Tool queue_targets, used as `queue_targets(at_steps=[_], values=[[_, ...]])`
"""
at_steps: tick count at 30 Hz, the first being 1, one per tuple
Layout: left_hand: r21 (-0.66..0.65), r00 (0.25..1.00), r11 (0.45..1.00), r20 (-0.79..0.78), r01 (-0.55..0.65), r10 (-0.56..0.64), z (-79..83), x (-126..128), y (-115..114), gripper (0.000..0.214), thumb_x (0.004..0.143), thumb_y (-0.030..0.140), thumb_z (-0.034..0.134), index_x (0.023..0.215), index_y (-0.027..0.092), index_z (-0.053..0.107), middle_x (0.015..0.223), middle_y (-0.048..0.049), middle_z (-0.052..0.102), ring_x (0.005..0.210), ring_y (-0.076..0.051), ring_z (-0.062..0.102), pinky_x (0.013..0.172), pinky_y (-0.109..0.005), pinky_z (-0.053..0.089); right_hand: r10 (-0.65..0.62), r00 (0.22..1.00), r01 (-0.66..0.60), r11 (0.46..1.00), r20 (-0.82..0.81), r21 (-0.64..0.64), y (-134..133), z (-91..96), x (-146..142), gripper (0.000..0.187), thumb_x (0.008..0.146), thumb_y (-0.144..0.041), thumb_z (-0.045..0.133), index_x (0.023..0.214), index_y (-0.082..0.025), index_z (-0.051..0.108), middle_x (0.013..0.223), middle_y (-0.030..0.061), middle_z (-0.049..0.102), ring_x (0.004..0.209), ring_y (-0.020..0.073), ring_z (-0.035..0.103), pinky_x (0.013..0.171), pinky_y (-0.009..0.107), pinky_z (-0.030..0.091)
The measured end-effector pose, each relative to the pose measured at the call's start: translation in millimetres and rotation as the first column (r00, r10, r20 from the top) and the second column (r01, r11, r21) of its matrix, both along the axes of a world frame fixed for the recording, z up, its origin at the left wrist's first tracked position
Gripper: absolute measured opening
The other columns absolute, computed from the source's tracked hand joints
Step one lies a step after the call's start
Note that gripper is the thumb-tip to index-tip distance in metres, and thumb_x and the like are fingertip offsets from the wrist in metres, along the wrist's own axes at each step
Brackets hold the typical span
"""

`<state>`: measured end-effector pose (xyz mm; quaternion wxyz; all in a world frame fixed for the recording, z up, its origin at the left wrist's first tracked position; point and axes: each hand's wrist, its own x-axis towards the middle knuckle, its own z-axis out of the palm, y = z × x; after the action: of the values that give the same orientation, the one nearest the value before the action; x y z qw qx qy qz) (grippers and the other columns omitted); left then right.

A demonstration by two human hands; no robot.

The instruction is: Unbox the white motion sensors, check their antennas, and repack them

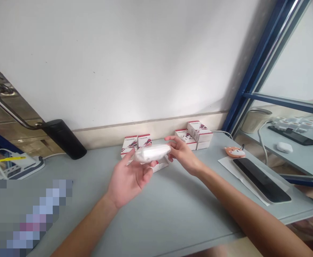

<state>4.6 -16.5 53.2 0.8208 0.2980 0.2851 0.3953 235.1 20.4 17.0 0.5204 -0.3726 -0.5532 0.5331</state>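
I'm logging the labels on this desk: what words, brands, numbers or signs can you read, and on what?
None can be read with certainty.
Left pair of boxes: printing on top, too small and blurred.
Right-hand boxes: printing, likewise too small and blurred.
White packet: no legible text.

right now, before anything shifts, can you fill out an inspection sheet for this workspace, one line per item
surface: grey tabletop, lower left masked by pixelation
job's things: blurred white item; red-and-white boxes near the wall; partly hidden box beneath the item
clutter: black cylinder left; dark slab on white sheet, orange object, right
grips: left grip holds the white item; right grip at its right end, pinch unclear
cables: left cable; right cable
surroundings: white wall; blue frame right; metal handle left
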Motion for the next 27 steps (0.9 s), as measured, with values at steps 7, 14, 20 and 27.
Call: queue_targets(at_steps=[7, 14, 20, 27], values=[[0.229, 0.976, 0.963, -0.135, -0.139, 0.173, -11.7, 4.5, 1.1, 0.028, 0.095, 0.043, 0.074, 0.101, 0.017, 0.071, 0.091, -0.0072, 0.075, 0.067, -0.012, 0.066, 0.068, -0.023, 0.057, -0.284, 0.959, 0.282, 0.944, -0.014, 0.168, -8.9, -7.8, -20.0, 0.031, 0.096, -0.043, 0.064, 0.119, -0.025, 0.052, 0.075, -0.0062, 0.056, 0.062, 0.0137, 0.055, 0.059, 0.029, 0.045], [0.24, 0.924, 0.959, -0.309, -0.151, 0.223, -14.9, 1.8, 9.1, 0.058, 0.094, 0.077, 0.053, 0.094, 0.02, 0.069, 0.054, 0.0065, 0.047, 0.043, -0.006, 0.038, 0.051, -0.018, 0.042, -0.423, 0.871, 0.08, 0.626, 0.251, 0.775, -23.8, -10.2, -20.1, 0.017, 0.107, -0.032, 0.056, 0.124, -0.029, 0.058, 0.092, 0.0023, 0.066, 0.078, 0.0167, 0.064, 0.072, 0.032, 0.055], [0.303, 0.799, 0.944, -0.532, -0.131, 0.282, -16.0, -9.5, 16.1, 0.061, 0.088, 0.079, 0.058, 0.096, 0.021, 0.07, 0.061, 0.0014, 0.06, 0.051, -0.014, 0.053, 0.052, -0.025, 0.045, -0.504, 0.73, -0.131, 0.56, 0.462, 0.818, -32.7, -1.9, -23.4, 0.077, 0.084, -0.064, 0.08, 0.149, -0.033, 0.053, 0.133, 0.0137, 0.057, 0.106, 0.0258, 0.067, 0.085, 0.041, 0.064], [0.47, 0.737, 0.877, -0.627, 0.099, 0.253, -10.7, -7.4, 12.6, 0.06, 0.085, 0.076, 0.067, 0.107, 0.02, 0.07, 0.089, -0.0046, 0.069, 0.082, -0.021, 0.065, 0.074, -0.033, 0.056, -0.503, 0.547, -0.41, 0.536, 0.669, 0.738, -28.1, -3.7, -19.5, 0.086, 0.094, -0.043, 0.075, 0.167, -0.034, 0.029, 0.169, 0.0125, 0.035, 0.159, 0.0352, 0.029, 0.122, 0.055, 0.043]])
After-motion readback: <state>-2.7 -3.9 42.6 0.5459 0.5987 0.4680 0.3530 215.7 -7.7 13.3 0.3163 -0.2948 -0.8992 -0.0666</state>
